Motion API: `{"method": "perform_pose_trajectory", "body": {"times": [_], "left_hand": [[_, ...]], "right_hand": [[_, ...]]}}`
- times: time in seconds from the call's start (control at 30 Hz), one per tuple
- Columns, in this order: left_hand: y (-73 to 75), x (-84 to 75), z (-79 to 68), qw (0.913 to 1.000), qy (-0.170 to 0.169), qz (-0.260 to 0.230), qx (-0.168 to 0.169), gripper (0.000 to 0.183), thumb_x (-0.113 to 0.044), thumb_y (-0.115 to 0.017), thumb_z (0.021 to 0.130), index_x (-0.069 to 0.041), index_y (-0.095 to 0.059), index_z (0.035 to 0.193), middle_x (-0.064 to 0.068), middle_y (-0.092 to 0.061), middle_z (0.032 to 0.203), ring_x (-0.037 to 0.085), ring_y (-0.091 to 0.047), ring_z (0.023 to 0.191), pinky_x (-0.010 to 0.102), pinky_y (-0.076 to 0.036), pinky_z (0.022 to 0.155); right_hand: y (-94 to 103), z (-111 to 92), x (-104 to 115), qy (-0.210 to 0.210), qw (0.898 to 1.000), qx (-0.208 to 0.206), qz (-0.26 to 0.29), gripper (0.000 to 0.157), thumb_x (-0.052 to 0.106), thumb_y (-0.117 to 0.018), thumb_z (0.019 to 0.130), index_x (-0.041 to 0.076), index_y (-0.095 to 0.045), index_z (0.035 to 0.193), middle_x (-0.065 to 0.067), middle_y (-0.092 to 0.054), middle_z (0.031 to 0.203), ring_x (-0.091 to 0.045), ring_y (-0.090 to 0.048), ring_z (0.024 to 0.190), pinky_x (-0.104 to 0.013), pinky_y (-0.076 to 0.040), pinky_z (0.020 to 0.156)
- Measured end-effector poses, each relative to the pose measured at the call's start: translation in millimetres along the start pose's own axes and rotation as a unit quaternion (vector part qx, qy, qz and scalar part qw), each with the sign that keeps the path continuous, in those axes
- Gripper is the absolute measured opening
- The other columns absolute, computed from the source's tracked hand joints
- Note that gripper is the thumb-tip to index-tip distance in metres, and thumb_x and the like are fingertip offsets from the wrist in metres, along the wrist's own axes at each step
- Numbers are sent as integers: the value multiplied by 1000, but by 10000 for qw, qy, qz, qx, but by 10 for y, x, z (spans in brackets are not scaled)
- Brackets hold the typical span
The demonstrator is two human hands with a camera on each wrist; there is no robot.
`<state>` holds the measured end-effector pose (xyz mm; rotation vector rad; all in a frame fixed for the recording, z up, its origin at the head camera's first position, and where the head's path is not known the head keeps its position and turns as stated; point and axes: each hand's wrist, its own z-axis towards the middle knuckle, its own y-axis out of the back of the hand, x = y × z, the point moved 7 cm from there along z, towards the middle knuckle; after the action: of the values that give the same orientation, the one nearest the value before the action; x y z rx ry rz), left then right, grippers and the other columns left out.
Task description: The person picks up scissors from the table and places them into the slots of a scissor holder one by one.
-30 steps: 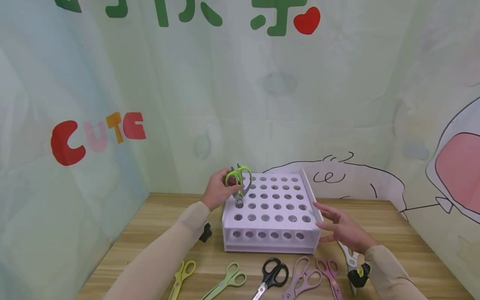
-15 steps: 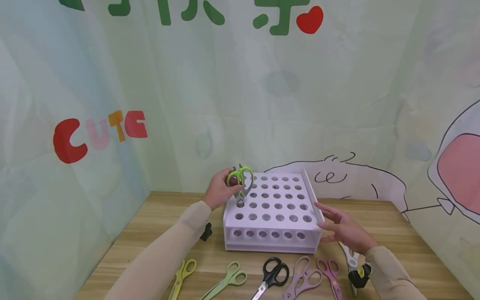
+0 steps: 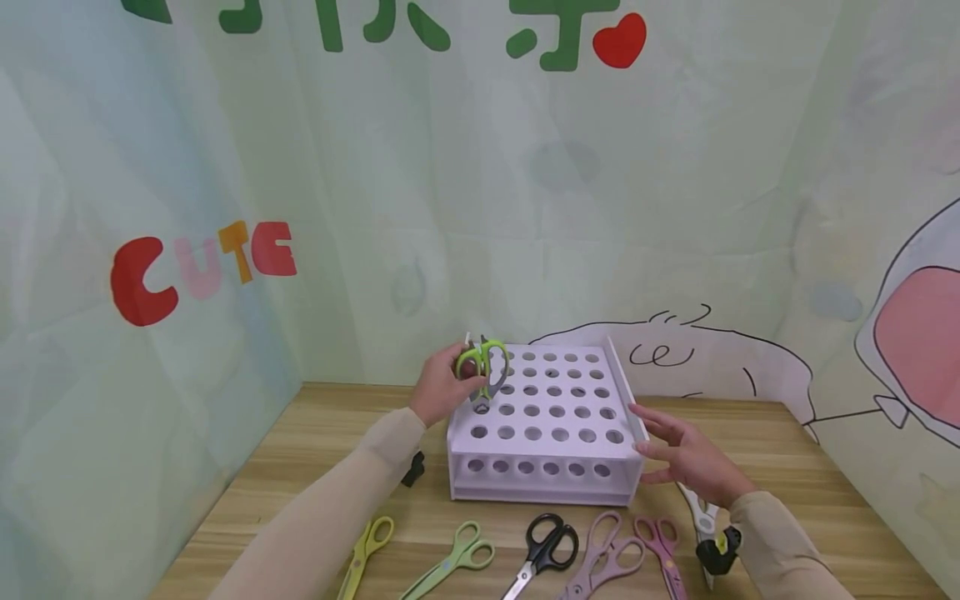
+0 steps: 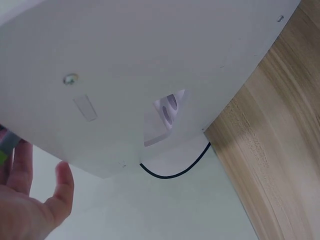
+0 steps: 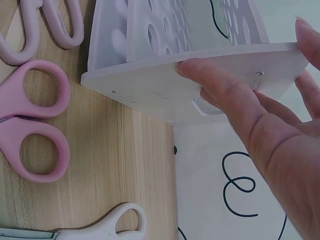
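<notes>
A white rack [image 3: 540, 452] with rows of round holes stands on the wooden table. My left hand [image 3: 435, 387] holds green-and-grey scissors [image 3: 486, 360] by the handles at the rack's left side. Their blades point down into a hole; the tips are hidden. In the left wrist view only part of the grey-green handle [image 4: 9, 145] shows beside the fingers, at the left edge. My right hand [image 3: 693, 462] rests against the rack's right side panel [image 5: 165, 85], with its fingers fairly straight and spread, some near the top edge.
Along the table's front lie yellow scissors [image 3: 365, 550], light green scissors [image 3: 453, 562], black-handled scissors [image 3: 546, 550], mauve scissors [image 3: 600, 558] and pink scissors [image 3: 660, 550]. White scissors [image 3: 701, 517] lie by the right forearm. A printed curtain [image 3: 480, 208] hangs behind.
My left hand has come down slightly, and the green-and-grey scissors sit a little lower in the hole. The right hand stays against the rack's side.
</notes>
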<state>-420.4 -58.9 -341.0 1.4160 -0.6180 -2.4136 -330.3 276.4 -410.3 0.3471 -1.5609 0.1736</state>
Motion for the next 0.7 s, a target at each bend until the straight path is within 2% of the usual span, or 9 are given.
{"method": "perform_pose_trajectory", "body": {"times": [0.2, 0.4, 0.7], "left_hand": [[-13, 28, -29, 10000, 53, -31, 32, 33, -1, -81, 79, -1, -65, 107, 12, -68, 106, 26, -64, 100, 37, -54, 89], [-46, 62, -40, 9999, -24, 21, 126, 27, -1, -81, 78, -3, -63, 99, 7, -66, 94, 23, -63, 90, 36, -56, 81], [-63, 96, -18, 9995, 117, 24, 287, 30, -2, -80, 80, -3, -62, 104, 9, -65, 99, 25, -62, 94, 39, -55, 85]], "right_hand": [[3, 2, -12, -11, 10000, -10, -5, 70, 9, -61, 98, 4, -22, 156, -29, -7, 160, -30, -57, 118, -54, -54, 86], [6, -2, -22, -3, 10000, 27, 52, 71, 8, -60, 98, 3, -21, 156, -29, -7, 160, -27, -57, 117, -54, -54, 87], [15, 5, -18, -1, 10000, -7, -18, 70, 8, -60, 98, 4, -21, 156, -29, -7, 160, -30, -57, 117, -53, -54, 86]]}}
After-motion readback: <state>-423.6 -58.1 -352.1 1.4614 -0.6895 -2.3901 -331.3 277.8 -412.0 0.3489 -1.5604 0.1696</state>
